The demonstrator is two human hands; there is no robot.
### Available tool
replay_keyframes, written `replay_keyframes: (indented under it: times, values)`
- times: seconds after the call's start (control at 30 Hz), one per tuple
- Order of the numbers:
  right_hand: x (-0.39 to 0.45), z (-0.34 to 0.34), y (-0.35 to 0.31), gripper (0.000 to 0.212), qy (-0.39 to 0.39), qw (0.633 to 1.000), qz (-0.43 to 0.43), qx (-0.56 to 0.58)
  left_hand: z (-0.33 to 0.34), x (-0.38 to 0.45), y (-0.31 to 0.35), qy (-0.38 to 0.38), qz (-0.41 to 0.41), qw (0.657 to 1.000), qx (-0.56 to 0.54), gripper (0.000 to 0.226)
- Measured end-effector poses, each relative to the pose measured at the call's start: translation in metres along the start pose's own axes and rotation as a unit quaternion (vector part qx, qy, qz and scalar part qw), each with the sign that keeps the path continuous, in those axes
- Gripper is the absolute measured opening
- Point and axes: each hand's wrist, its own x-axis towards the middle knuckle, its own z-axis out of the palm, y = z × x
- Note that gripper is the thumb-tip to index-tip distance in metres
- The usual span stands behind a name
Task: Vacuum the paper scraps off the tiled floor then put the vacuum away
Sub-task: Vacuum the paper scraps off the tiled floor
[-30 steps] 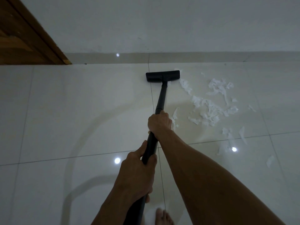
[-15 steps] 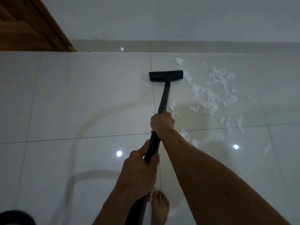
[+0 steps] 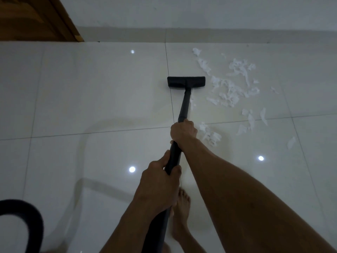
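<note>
Both hands (image 3: 183,131) round vacuum wand (image 3: 185,105), paper scraps (image 3: 229,90) beside nozzle (image 3: 186,82).

- The vacuum head (image 3: 186,82) sat flat on the floor (image 3: 91,97), just left of the paper scraps (image 3: 231,86).
- The right hand (image 3: 183,131) lay ahead of the left hand (image 3: 158,189) on the wand (image 3: 185,105).
- A hose (image 3: 27,216) curved at lower left.

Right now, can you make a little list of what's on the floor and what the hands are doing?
tool: vacuum wand, black
head: vacuum head, flat on the floor
left hand: grips wand, nearer the body
right hand: grips wand, farther down
scraps: white paper, mostly right of the head
hose: bottom left corner
foot: bare, under the wand
</note>
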Motion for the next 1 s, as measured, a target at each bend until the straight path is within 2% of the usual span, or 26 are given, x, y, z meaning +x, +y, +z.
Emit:
replay_keyframes:
  times: [0.27,0.37,0.6,0.7,1.0]
  values:
    - [-0.043,0.015,0.055,0.042,0.003,1.0,0.008,0.009,0.02,-0.049,-0.042,-0.018,0.01,1.0,0.014,0.047]
    - [-0.059,0.016,0.071,0.042,0.006,1.0,0.004,-0.003,0.027,-0.07,-0.05,-0.022,-0.001,1.0,-0.014,0.046]
    - [-0.083,0.023,0.116,0.041,0.006,1.0,0.0,-0.029,0.052,-0.114,-0.067,0.015,-0.005,1.0,-0.014,0.043]
    - [-0.095,0.025,0.139,0.039,0.001,1.0,0.012,-0.004,0.068,-0.13,-0.079,0.019,0.005,1.0,0.021,0.044]
    - [-0.137,0.024,0.209,0.04,-0.007,0.998,0.032,0.058,0.118,-0.186,-0.118,0.02,0.008,0.999,0.036,0.048]
